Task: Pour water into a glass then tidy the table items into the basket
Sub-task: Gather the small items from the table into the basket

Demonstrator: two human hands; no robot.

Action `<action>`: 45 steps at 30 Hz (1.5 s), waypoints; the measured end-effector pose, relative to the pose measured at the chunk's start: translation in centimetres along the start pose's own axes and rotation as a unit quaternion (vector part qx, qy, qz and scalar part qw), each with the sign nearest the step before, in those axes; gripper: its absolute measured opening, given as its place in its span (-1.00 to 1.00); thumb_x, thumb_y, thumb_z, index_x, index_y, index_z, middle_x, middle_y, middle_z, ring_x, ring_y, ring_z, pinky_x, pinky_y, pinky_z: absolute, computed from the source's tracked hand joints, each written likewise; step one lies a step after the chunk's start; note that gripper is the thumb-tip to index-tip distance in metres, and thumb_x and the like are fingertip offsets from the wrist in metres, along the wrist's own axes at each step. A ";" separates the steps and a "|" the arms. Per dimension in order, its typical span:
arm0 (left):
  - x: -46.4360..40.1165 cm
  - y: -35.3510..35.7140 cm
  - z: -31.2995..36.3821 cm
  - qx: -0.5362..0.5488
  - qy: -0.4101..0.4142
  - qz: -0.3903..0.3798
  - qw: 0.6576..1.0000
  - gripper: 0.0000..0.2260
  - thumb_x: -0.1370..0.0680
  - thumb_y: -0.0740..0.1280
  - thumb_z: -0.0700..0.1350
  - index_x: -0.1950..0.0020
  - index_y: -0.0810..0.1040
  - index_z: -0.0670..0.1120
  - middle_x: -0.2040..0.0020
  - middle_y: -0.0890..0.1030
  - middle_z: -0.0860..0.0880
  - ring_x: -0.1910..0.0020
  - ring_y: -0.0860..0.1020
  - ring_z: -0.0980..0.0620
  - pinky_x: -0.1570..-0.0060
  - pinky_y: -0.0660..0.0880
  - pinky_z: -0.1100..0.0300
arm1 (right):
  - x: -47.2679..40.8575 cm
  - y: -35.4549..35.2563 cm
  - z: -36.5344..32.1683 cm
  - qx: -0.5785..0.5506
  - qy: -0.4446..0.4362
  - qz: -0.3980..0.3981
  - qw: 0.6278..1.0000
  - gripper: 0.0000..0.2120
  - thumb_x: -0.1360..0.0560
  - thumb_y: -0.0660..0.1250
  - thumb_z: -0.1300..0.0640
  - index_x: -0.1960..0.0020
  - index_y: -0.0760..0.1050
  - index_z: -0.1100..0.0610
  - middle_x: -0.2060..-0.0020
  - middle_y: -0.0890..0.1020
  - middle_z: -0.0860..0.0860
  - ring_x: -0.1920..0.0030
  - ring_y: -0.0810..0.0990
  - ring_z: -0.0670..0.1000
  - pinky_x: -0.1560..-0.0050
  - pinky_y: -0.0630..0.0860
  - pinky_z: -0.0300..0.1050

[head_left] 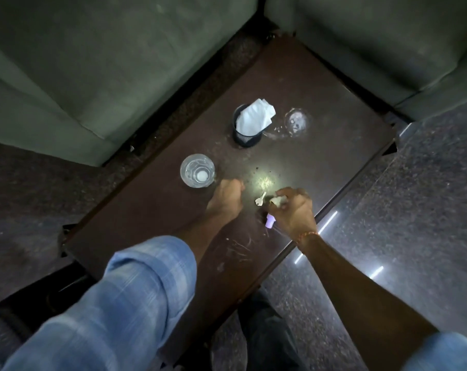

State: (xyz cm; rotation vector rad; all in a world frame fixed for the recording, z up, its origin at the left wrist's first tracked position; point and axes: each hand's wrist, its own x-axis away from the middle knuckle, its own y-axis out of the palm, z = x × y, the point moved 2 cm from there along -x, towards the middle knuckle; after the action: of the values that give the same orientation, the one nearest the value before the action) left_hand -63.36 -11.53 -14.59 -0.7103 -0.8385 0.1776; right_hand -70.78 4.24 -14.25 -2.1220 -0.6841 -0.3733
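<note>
A clear glass (pixel 197 171) holding water stands on the dark table (pixel 320 162), left of centre. The black mesh basket (pixel 247 136) stands farther back with a white tissue (pixel 255 116) sticking out of it. A clear round thing (pixel 296 121), seemingly a bottle seen from above, is to the basket's right. My left hand (pixel 227 199) rests on the table as a closed fist just right of the glass. My right hand (pixel 294 210) is curled around a small item with a white part (pixel 276 201) and a purple end (pixel 270 220). A small pale key (pixel 260 200) lies between my hands.
Green sofas (pixel 93 62) flank the table on the left and at the back right. The table's near right edge borders a polished speckled floor (pixel 414 210). Scratches and wet marks show on the tabletop. My blue sleeves fill the bottom of the view.
</note>
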 end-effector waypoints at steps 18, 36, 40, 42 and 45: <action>-2.9 7.0 3.3 -0.072 -0.004 0.049 0.996 -0.86 -0.54 0.37 -0.16 -0.01 0.61 -0.23 0.00 0.65 -0.24 -0.03 0.62 -0.23 -0.01 0.52 0.00 | -3.3 1.7 6.4 -0.043 0.092 0.000 0.995 -0.74 -0.38 0.46 0.13 -0.07 0.62 0.08 -0.09 0.60 0.11 0.05 0.65 0.03 -0.04 0.61 -0.22; 1.0 5.8 0.2 0.039 0.002 -0.010 0.999 -0.88 -0.53 0.31 -0.22 0.00 0.63 -0.13 0.03 0.65 -0.17 0.01 0.63 -0.18 -0.02 0.58 -0.03 | -0.7 1.4 4.0 -0.011 0.021 -0.031 0.999 -0.78 -0.38 0.49 0.20 -0.01 0.59 0.07 -0.11 0.51 0.11 0.23 0.62 -0.10 0.20 0.50 -0.51; 6.7 2.0 -3.9 0.066 0.034 -0.029 0.997 -0.93 -0.49 0.40 -0.19 0.08 0.66 -0.04 0.17 0.70 -0.03 0.13 0.67 -0.01 0.06 0.61 0.10 | 2.5 1.9 -1.0 0.054 -0.056 -0.067 0.995 -0.77 -0.40 0.46 0.13 -0.05 0.62 0.14 -0.08 0.50 0.13 0.24 0.61 -0.01 0.13 0.55 -0.38; 10.2 -1.3 -7.2 0.056 0.045 -0.036 0.997 -0.92 -0.49 0.42 -0.17 0.06 0.67 -0.03 0.16 0.71 0.00 0.15 0.66 0.10 0.04 0.61 0.16 | 5.1 3.2 -4.9 0.082 -0.116 -0.101 0.985 -0.74 -0.39 0.46 0.06 -0.03 0.62 0.14 -0.01 0.54 0.11 0.14 0.61 0.09 0.02 0.59 -0.11; 17.0 -7.9 -13.3 0.055 0.036 -0.066 0.996 -0.93 -0.46 0.45 -0.17 0.09 0.70 -0.06 0.29 0.68 0.09 0.34 0.56 0.35 0.17 0.52 0.39 | 9.7 6.7 -10.8 0.127 -0.214 -0.163 0.955 -0.75 -0.37 0.47 -0.05 0.07 0.59 0.11 0.13 0.56 0.02 0.13 0.58 0.06 0.12 0.47 -0.16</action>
State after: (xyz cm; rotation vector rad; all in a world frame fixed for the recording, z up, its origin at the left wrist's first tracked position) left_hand -43.22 -17.25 -5.07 -0.5526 -0.7984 0.0785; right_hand -59.20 -4.41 -7.39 -1.8553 -1.2704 0.0113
